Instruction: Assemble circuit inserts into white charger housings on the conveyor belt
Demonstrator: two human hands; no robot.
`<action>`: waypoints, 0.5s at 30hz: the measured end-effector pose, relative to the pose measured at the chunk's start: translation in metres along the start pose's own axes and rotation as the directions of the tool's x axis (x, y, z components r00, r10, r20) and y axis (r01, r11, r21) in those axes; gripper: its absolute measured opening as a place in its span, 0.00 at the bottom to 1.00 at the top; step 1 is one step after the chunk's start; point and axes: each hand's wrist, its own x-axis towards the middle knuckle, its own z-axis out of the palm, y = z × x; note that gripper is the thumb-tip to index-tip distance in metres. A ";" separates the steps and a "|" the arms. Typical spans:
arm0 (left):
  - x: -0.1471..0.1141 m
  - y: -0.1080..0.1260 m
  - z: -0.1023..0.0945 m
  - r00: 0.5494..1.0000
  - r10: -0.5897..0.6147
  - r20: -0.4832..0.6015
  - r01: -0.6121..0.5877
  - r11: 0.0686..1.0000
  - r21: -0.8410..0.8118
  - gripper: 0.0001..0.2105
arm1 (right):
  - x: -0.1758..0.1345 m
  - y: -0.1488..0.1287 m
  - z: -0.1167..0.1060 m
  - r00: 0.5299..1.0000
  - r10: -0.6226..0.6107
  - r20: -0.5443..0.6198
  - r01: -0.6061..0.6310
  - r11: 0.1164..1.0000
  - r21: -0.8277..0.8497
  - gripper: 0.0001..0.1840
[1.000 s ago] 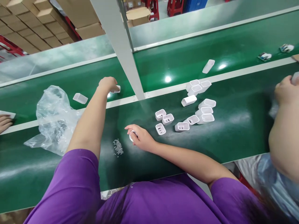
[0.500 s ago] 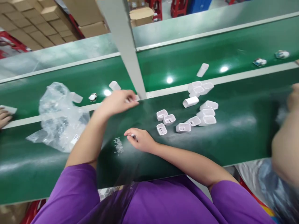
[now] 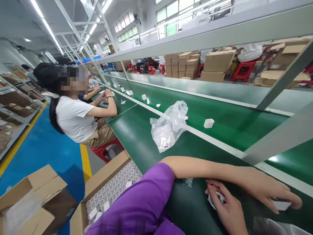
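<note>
My left hand reaches across to the right, fingers curled round a white plastic housing that shows partly below them. Closer to me, my right hand is closed on a small white rounded part; the fingers cover much of it, so its kind is unclear. A little pile of clear plastic bits lies on the green bench left of my right hand. Beyond my left arm sits a clear plastic bag with a handwritten label.
A white housing and small parts rest on the green conveyor behind a pale rail. A grey post rises at right. On the left, a co-worker sits at the bench. An open carton of white housings stands below.
The view has swung left and up, bringing in the co-worker, the aisle and the carton. My left hand has moved from the rail to beyond my right hand.
</note>
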 end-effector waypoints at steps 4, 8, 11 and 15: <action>-0.036 -0.032 -0.024 0.946 -0.032 -0.324 -0.005 0.993 -0.114 0.12 | 0.005 -0.009 -0.010 0.994 0.094 0.050 -0.093 0.995 -0.023 0.14; -0.082 -0.071 -0.041 0.885 -0.335 -0.323 0.071 0.783 -0.618 0.14 | 0.008 -0.012 -0.013 0.989 0.144 0.022 -0.144 0.990 -0.008 0.17; -0.110 -0.092 -0.045 0.859 -0.479 -0.182 0.068 0.459 -0.886 0.16 | 0.007 -0.012 -0.009 0.978 0.201 0.054 -0.204 0.977 0.069 0.21; -0.129 -0.099 -0.041 0.793 -0.579 -0.191 -0.024 0.284 -0.958 0.16 | 0.005 -0.017 -0.004 0.974 0.221 0.054 -0.226 0.965 0.129 0.27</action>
